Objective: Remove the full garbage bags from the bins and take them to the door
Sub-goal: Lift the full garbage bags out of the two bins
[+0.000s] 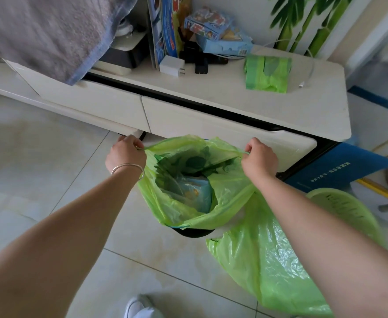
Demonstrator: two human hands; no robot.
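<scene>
Landmark: the white desk (pixel 280 111), a low unit with drawer fronts running across the upper half of the view.
Garbage bag (pixel 222 196): light green, below the desk's drawer front, mouth pulled wide — blue and green rubbish shows inside.
Bin (pixel 191 232): only a dark sliver of rim shows under the bag's near edge, in front of the desk.
Left hand (pixel 125 154): fingers closed on the bag's left rim, just below the desk's bottom edge; a silver bangle (pixel 128 167) circles the wrist.
Right hand (pixel 260 159): fingers pinched shut on the bag's right rim, in front of the desk's right drawer.
Second green bag (pixel 268 260): lies on the tiled floor (pixel 50 168), nearer the camera than the desk, under the right forearm.
Folded green bags (pixel 266 74): a flat stack on the desk top — toward its right end.
Green stool (pixel 344 207): right of the bin, off the desk's right corner.
</scene>
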